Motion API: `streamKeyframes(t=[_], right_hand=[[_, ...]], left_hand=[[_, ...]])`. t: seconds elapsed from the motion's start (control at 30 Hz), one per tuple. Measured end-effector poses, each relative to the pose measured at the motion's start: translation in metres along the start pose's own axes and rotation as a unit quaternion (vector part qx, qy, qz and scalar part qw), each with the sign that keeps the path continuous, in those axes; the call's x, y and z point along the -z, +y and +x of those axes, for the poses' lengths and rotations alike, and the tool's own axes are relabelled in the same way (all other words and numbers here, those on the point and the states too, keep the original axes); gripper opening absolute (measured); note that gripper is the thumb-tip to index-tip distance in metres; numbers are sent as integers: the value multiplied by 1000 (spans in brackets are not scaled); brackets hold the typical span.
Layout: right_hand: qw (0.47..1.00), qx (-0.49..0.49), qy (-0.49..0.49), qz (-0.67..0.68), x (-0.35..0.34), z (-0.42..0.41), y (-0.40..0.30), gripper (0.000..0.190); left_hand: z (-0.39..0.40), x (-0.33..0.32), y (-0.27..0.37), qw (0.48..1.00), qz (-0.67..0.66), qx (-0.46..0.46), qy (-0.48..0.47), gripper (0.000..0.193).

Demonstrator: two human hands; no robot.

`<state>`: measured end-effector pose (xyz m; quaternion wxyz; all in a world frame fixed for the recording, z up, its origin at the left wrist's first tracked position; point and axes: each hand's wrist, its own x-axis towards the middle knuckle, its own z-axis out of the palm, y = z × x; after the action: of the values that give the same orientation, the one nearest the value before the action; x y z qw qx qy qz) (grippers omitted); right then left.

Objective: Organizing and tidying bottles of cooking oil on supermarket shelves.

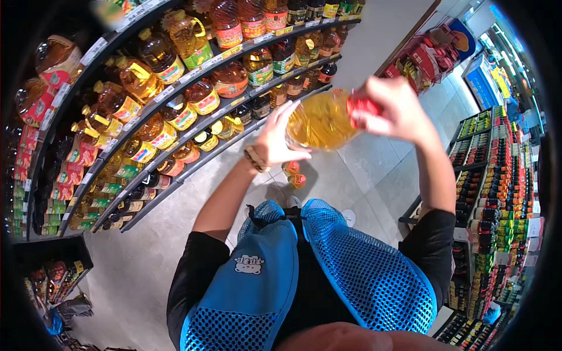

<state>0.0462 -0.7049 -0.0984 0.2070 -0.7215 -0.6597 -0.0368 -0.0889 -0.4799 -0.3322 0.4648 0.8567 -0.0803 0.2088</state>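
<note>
A large clear plastic bottle of golden cooking oil is held tilted in front of me, its red top to the right. My right hand grips the red cap end. Against the bottle's base end rests my left hand, fingers and thumb spread around it; a bracelet sits on that wrist. Below the bottle, two more oil bottles with red caps stand on the tiled floor near my feet, mostly seen from above.
Curved shelves of oil bottles with price strips run along the left. On the right stands a rack of bottled goods. A red snack display is at the upper right, a dark bin at the lower left. Grey tiles cover the floor.
</note>
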Motion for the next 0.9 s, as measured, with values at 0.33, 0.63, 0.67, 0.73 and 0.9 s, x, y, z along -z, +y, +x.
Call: streamKeyframes(t=[0.33,0.63,0.67,0.73,0.9], right_hand=[[894,-113,200,385,29,133,-39,37],[771,-90,47,629,-192,128,-70,69],[736,-121,21,666,-196,132,-70,68],[721,-138,4,679,-210,132,-53,71],[741,-132,-10,658,-200,125,-57,73]], left_hand=[[-28,107,95,898,-418,68,118,102],[-68,121,70,856,-412,179,254,65],[-74,125,60,825,-479,171,246,56],[-71,126,72,825,-476,195,233,54],[-77,122,77,825,-500,164,205,55]])
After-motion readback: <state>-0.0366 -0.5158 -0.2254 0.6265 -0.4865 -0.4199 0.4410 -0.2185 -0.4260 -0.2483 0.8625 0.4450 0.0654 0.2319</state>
